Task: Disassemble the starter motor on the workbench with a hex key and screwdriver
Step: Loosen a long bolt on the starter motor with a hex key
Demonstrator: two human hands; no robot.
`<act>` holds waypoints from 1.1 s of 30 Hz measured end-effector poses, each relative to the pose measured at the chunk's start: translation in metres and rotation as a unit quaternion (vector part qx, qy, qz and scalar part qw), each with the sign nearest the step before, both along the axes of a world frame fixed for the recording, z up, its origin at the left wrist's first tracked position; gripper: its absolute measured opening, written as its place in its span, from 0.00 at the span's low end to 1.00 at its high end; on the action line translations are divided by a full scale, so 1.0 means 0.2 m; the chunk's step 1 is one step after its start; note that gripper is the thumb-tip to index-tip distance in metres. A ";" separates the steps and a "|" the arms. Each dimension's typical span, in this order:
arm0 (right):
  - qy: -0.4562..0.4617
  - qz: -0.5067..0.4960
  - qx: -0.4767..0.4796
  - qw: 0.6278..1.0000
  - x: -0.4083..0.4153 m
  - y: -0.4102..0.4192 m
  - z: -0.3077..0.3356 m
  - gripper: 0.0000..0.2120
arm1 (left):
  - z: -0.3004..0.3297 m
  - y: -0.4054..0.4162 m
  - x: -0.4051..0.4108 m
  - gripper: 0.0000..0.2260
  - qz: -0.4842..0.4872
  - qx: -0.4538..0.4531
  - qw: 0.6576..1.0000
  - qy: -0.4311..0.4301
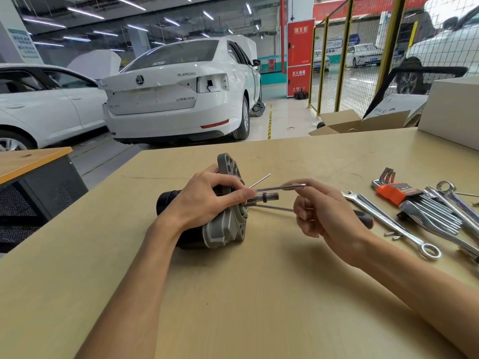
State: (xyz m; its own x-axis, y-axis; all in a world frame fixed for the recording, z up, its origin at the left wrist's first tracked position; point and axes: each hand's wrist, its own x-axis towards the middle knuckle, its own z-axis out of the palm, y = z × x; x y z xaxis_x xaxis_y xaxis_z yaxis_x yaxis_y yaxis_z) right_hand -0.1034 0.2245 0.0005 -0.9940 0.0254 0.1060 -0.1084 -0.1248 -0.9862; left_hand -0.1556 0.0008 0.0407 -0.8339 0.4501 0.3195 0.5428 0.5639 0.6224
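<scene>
Steel rods stuck out of the motor, which lay on its side on the bench w/ its flange end facing right. Left hand wrapped over the housing, fingers curled round the flange, thumb pressed near the shaft, prob. to stop the body rolling or twisting while a fastener got worked. Right hand had its fingertips pinched on a long thin tool, likely the hex key, lying roughly level and aimed at the flange face; its tip was hidden behind the left thumb, so couldn't tell if it was seated. 2 more thin rods showed: 1 angled up behind the shaft, 1 running low toward the right palm. These looked like through-bolts part backed out, though that was a guess.

Screwdriver lay just behind the right hand, handle only in view, kept close for the next step. Farther right: hex key set in an orange holder, a spanner, more wrenches, and small loose bits beside the spanner. Motor looked mostly assembled, so early going.
</scene>
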 end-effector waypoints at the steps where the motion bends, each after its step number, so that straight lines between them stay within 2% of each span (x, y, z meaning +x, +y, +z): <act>1: -0.015 -0.006 -0.001 1.000 0.00 0.00 0.00 0.14 | 0.00 0.00 0.00 0.13 0.000 0.001 1.000 -0.001; 4: -0.050 0.015 -0.020 0.998 0.00 0.00 0.01 0.25 | 0.00 0.00 0.00 0.13 -0.003 0.002 1.000 -0.002; 6: -0.053 0.046 -0.036 0.997 0.01 0.00 0.03 0.29 | 0.00 0.00 0.00 0.14 -0.002 0.002 1.000 -0.004; 8: -0.036 0.069 -0.049 0.996 0.02 0.00 0.04 0.28 | 0.00 0.00 0.00 0.14 -0.002 0.005 1.000 -0.008; 12: 0.005 0.073 -0.041 0.996 0.02 0.00 0.03 0.19 | 0.00 0.00 0.00 0.16 -0.002 0.005 1.000 -0.009; 15: 0.026 0.052 -0.012 0.998 0.02 0.00 0.02 0.19 | 0.01 0.00 0.00 0.16 -0.004 0.004 1.000 -0.008; 19: -0.013 0.005 -0.014 1.000 0.00 0.01 0.01 0.14 | 0.00 0.00 0.00 0.15 -0.003 0.010 1.000 -0.006; 20: -0.034 0.001 -0.021 0.999 0.00 0.01 0.01 0.14 | 0.00 0.00 0.00 0.15 -0.002 0.009 1.000 -0.004; 22: -0.068 0.015 -0.029 0.997 -0.01 0.01 0.01 0.20 | 0.00 0.00 -0.01 0.15 0.000 0.006 1.000 -0.002; 25: -0.071 0.069 -0.055 0.994 0.00 0.01 0.02 0.27 | 0.00 0.00 -0.01 0.14 -0.001 0.002 1.000 -0.005; 29: -0.024 0.100 -0.073 0.992 0.01 0.01 0.03 0.21 | 0.00 0.00 -0.02 0.14 0.000 0.005 1.000 -0.010; 33: 0.005 0.075 -0.043 0.996 0.01 0.00 0.02 0.18 | 0.00 0.00 -0.02 0.14 0.002 -0.001 1.000 -0.008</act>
